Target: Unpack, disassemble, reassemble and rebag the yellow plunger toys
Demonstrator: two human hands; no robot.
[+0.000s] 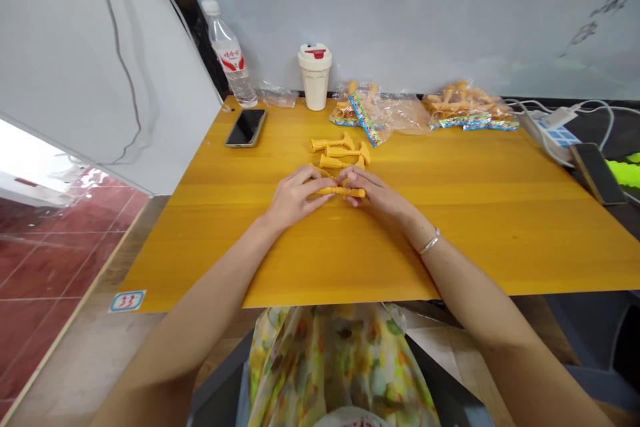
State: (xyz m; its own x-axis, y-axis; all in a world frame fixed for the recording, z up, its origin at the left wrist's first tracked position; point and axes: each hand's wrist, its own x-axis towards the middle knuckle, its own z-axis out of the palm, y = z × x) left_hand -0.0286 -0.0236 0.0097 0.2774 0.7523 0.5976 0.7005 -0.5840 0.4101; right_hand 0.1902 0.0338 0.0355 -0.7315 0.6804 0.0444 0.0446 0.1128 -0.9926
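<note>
My left hand (297, 197) and my right hand (373, 193) meet at the middle of the yellow wooden table (475, 227). Between them lies a yellow plastic rod (345, 192), and both hands' fingers hold it. Its ends are partly hidden by my fingers. Just beyond my fingertips lie several similar flanged yellow plastic pieces, including one (333, 143) and another (347, 152). A thin silver bangle (430, 241) circles my right wrist.
A phone (246, 128), a water bottle (230, 57) and a cream lidded cup (315, 77) stand at the table's far side. Clear bags of yellow pieces (373, 117) (467, 107) lie to the right, near a power strip (555, 133) and cables.
</note>
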